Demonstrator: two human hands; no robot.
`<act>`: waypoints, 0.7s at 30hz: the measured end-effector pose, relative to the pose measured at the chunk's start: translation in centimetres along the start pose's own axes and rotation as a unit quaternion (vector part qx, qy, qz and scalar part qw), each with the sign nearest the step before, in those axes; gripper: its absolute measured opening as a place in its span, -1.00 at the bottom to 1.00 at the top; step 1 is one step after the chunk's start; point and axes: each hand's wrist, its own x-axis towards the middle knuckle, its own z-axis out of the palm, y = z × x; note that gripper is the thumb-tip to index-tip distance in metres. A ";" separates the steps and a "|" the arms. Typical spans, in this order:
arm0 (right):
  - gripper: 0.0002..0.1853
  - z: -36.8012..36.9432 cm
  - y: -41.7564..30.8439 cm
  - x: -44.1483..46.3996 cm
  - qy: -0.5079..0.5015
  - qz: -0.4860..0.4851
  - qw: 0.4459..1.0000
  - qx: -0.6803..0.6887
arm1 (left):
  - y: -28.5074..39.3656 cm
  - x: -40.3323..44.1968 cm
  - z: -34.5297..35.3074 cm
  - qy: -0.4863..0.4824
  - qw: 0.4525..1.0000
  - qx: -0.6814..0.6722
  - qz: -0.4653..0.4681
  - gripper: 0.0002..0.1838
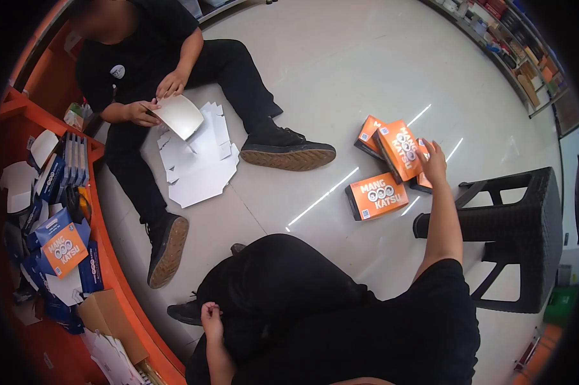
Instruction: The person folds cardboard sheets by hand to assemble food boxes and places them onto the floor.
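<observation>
My right hand (432,162) reaches out to a small pile of orange boxes on the floor. Its fingers grip the right edge of the topmost orange box (398,149), which lies tilted over the others. Under and behind that one, another orange box (368,133) shows in part. Closer to me a separate orange box (377,196) with white "MANG KATSU" lettering rests on the tiles. My left hand (212,316) is held near my knee, its fingers curled in, with nothing visible in them.
Across from me a person (142,70) sits holding a white folded carton (182,117) above flat white card sheets (200,160). A black stool (520,237) lies on its side at right. Orange shelving (119,269) at left holds blue boxes (49,176) and cartons.
</observation>
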 end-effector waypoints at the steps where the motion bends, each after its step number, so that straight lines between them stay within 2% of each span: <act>1: -0.46 -0.7 -2.2 -1.1 -0.008 -0.020 0.998 0.052 | -0.2 0.1 -0.1 0.001 1.000 -0.001 0.000 -0.97; 2: -0.47 -1.2 -4.6 -2.3 -0.016 -0.040 0.994 0.104 | -0.2 0.2 -0.2 0.002 1.000 -0.001 0.001 -0.97; 4: -0.41 -1.2 -7.4 -5.9 -0.170 -0.282 0.937 0.115 | -0.1 0.0 -0.2 0.000 1.000 -0.009 0.008 -0.96; 6: -0.27 -1.9 -11.0 -10.4 -0.277 -0.382 0.880 0.060 | -0.6 0.0 0.0 -0.001 0.999 -0.013 0.033 -0.96; 9: -0.24 2.2 -10.2 -13.1 -0.322 -0.384 0.865 -0.019 | -0.3 -0.2 0.1 0.004 0.999 0.006 0.036 -0.94; 12: -0.33 3.9 -10.0 -11.9 -0.302 -0.190 0.932 -0.056 | 0.0 -0.6 0.2 0.009 0.999 0.008 0.040 -0.92; 13: -0.37 4.7 -10.0 -11.3 -0.282 -0.134 0.950 -0.029 | -0.5 -0.3 0.0 0.011 0.998 0.033 0.059 -0.89; 15: -0.43 8.6 -8.5 -10.0 -0.196 -0.130 0.972 -0.030 | -1.4 0.1 0.4 0.001 0.994 0.049 0.097 -0.86; 16: -0.49 11.1 -7.7 -8.7 -0.155 -0.091 0.984 0.013 | -1.7 0.0 0.0 0.010 0.992 0.055 0.112 -0.84; 17: -0.53 9.4 -10.4 -8.4 -0.136 -0.057 0.986 -0.071 | -1.3 -0.4 0.0 0.007 0.987 0.068 0.143 -0.81; 18: -0.52 8.8 -12.4 -8.5 -0.028 -0.120 0.991 -0.048 | 0.0 -1.1 0.0 0.012 0.982 0.086 0.171 -0.79; 19: -0.50 8.3 -15.1 -8.7 -0.054 -0.099 0.993 0.031 | 1.3 -2.1 -0.5 -0.008 0.986 0.048 0.161 -0.77; 20: -0.52 5.0 -19.9 -9.5 -0.066 -0.119 0.983 0.127 | 3.2 -3.1 -1.6 -0.023 0.987 0.009 0.157 -0.75; 21: -0.56 3.7 -23.3 -10.0 -0.078 -0.215 0.939 0.255 | 4.7 -3.8 -3.2 0.006 0.982 0.015 0.186 -0.76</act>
